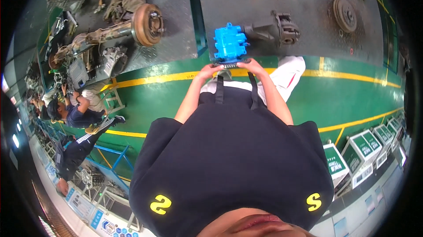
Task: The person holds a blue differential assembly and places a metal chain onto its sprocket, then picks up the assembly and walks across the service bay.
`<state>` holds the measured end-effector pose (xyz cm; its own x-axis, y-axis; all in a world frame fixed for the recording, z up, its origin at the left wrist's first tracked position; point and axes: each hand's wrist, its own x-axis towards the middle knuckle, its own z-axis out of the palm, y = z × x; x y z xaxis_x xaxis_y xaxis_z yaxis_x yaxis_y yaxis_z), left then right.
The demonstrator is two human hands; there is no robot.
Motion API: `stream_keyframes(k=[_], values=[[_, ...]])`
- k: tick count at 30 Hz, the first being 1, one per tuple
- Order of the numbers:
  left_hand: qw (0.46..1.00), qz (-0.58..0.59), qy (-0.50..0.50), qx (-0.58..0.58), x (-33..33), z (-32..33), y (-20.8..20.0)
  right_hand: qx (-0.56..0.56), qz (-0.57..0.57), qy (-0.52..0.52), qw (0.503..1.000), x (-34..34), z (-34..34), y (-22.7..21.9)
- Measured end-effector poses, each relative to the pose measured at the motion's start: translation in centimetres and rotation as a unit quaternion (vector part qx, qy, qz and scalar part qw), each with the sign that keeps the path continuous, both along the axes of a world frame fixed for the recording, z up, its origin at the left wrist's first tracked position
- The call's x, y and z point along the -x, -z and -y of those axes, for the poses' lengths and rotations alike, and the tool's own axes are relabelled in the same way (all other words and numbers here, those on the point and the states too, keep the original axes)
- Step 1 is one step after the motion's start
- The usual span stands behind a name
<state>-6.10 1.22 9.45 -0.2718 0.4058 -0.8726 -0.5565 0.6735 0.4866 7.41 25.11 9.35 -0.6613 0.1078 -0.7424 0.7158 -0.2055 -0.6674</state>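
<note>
A bright blue boxy housing (230, 43) with lugs along its sides is in front of me, over the near edge of the dark work surface. Along its near end runs a dark ribbed rim (230, 65). My left hand (209, 71) is closed on the left end of this rim, and my right hand (250, 66) is closed on the right end. Both thumbs show on top; the other fingers are mostly hidden. Just beyond the housing to the right lies a dark metal axle part (275, 30) with a tapered neck.
A rusty axle with a brake drum (146, 24) lies at left. A round drum (345, 14) sits at far right. Several people, one in a dark cap (72, 112), are at left. White and green boxes (361, 151) line the right behind me. A stool (113, 98) stands left.
</note>
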Motion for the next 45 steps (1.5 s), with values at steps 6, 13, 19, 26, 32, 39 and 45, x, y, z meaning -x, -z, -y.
stream_keyframes(k=[6,13,19,26,32,39,45], values=[[0.998,-0.053,-0.019,0.038,-0.8,0.2,0.2,-0.062,0.017,0.029,0.997,0.0,0.9,-1.8],[0.996,-0.088,-0.020,0.008,-1.6,-4.1,-7.0,-0.155,0.075,0.042,0.984,-1.4,1.6,-1.6],[0.965,-0.242,-0.093,0.032,-4.0,-4.0,-5.9,-0.234,0.076,-0.026,0.969,-0.8,2.5,-3.1],[0.967,-0.220,0.014,0.127,-3.9,-4.6,-4.9,-0.294,0.106,-0.085,0.946,-1.4,3.5,-3.4],[0.960,-0.253,0.004,0.116,-3.4,-3.6,-4.3,-0.321,0.089,-0.115,0.936,-1.1,4.2,-4.6],[0.995,-0.078,-0.054,-0.012,-2.0,-0.5,-0.6,-0.424,0.057,-0.144,0.892,-0.7,7.4,-6.8],[0.984,0.053,-0.170,-0.026,-2.8,0.9,0.6,-0.439,0.036,-0.144,0.886,-0.5,8.3,-8.3]])
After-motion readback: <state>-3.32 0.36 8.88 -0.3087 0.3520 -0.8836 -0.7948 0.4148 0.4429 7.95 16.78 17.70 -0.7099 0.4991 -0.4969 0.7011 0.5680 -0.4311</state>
